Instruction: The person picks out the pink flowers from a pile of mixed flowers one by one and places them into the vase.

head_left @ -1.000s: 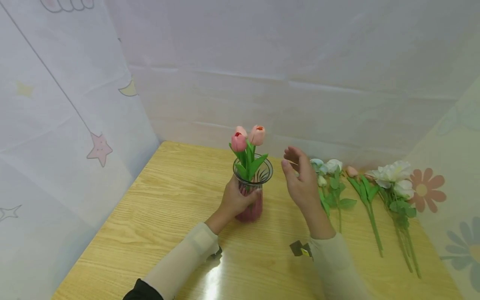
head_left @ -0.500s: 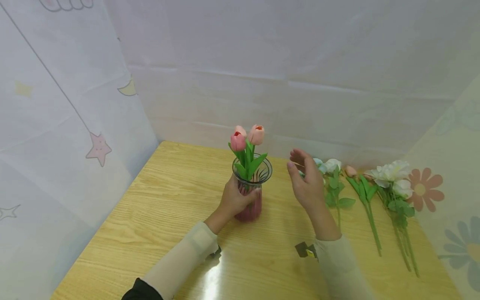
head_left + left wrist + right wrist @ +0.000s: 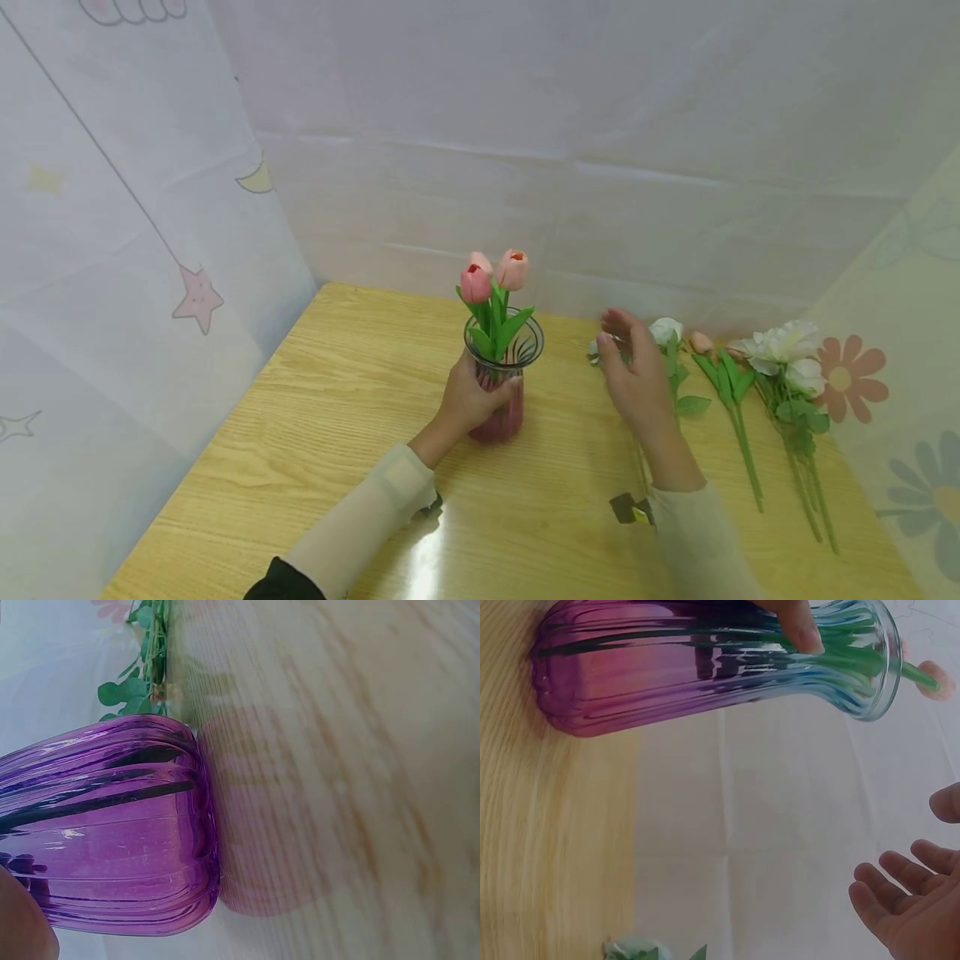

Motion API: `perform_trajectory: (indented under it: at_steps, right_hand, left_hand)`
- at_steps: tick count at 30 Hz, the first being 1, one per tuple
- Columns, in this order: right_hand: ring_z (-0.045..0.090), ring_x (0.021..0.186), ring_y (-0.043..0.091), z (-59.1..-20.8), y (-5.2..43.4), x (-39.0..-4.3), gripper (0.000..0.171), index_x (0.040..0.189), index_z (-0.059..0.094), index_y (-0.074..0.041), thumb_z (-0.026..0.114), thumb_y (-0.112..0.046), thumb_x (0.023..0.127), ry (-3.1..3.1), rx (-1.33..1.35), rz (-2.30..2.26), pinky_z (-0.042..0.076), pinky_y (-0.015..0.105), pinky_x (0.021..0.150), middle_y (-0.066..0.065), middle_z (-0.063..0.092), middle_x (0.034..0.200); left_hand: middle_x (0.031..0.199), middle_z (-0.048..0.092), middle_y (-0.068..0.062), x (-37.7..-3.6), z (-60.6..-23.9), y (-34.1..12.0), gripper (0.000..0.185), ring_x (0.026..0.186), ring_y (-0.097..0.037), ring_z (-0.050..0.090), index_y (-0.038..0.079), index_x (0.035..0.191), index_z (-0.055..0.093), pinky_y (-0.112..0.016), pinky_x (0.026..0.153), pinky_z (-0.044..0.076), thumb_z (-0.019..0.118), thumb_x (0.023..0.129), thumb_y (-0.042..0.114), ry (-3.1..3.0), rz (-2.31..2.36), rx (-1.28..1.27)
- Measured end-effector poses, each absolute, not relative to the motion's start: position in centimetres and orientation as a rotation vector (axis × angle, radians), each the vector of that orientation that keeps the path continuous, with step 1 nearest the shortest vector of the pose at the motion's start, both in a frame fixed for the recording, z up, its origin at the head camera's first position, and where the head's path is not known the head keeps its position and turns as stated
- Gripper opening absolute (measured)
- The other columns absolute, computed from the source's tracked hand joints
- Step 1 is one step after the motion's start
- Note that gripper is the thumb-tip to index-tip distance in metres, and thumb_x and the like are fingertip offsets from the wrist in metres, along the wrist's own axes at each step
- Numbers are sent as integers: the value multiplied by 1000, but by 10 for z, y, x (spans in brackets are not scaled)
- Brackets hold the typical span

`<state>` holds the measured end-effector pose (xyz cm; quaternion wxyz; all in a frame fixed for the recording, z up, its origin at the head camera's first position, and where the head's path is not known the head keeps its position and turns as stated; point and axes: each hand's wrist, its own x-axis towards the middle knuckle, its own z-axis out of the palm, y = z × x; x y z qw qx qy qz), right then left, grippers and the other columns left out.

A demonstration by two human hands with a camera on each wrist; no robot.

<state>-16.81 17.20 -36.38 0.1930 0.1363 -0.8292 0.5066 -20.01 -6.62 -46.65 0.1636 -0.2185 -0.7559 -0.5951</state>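
Right hand [image 3: 637, 379], fingers relaxed & holding nothing, has drifted off the ribbed purple glass vase [image 3: 501, 392] toward the white-bloomed green stem [image 3: 670, 367] beside it, prob. next pick. Left hand [image 3: 467, 400] still grips vase.

Glossy ribbed glass vase [image 3: 501, 392] on a smooth, shiny wood-grain table [image 3: 315, 433].
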Motion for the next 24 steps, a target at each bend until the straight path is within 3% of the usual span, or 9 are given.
perform_trajectory:
  at_steps: [4, 10, 12, 16, 18, 23, 24]
  right_hand:
    - [50, 132, 38, -367, 180, -166, 45, 146, 44, 1, 52, -18, 106, -2351, 370, 1375, 41, 56, 111, 20, 53, 142]
    - [51, 130, 39, -375, 194, -164, 46, 145, 43, 3, 51, -20, 107, -2404, 319, 1315, 42, 56, 109, 22, 53, 142]
    - [51, 130, 39, -378, 199, -163, 47, 146, 43, 2, 50, -22, 107, -2420, 293, 1307, 44, 49, 109, 22, 52, 142]
    - [53, 129, 38, -384, 209, -160, 48, 146, 44, 1, 51, -26, 107, -2441, 246, 1276, 43, 19, 104, 19, 54, 142]
    - [53, 128, 37, -387, 213, -159, 48, 146, 45, 0, 51, -26, 106, -2446, 227, 1265, 41, 13, 100, 18, 55, 142]
    - [53, 127, 38, -393, 224, -155, 48, 146, 44, 0, 52, -26, 106, -2472, 197, 1226, 47, 44, 105, 21, 55, 141]
    - [54, 126, 38, -395, 226, -155, 48, 146, 44, 0, 52, -25, 106, -2476, 191, 1219, 48, 44, 105, 21, 55, 141]
  left_hand:
    - [132, 62, -11, -200, -468, -66, 69, 123, -25, 61, 10, 141, 42, -43, 108, 49, 76, 85, 29, -2150, -1718, -629]
    - [134, 61, -10, -200, -468, -66, 69, 124, -24, 60, 11, 142, 42, -43, 108, 49, 76, 85, 28, -2147, -1726, -639]
    - [134, 61, -11, -200, -467, -66, 69, 124, -25, 60, 11, 142, 41, -43, 108, 49, 75, 85, 30, -2146, -1716, -638]
    - [133, 62, -11, -200, -467, -66, 70, 123, -26, 61, 10, 142, 41, -44, 108, 49, 75, 85, 33, -2141, -1701, -640]
    - [133, 61, -12, -200, -467, -66, 70, 123, -26, 61, 10, 142, 41, -44, 108, 49, 74, 85, 33, -2139, -1700, -643]
    - [133, 62, -11, -201, -468, -66, 69, 123, -25, 61, 11, 143, 42, -44, 107, 50, 75, 85, 31, -2131, -1708, -644]
    - [133, 62, -11, -201, -469, -66, 69, 123, -25, 61, 11, 143, 42, -44, 107, 50, 76, 85, 30, -2130, -1710, -645]
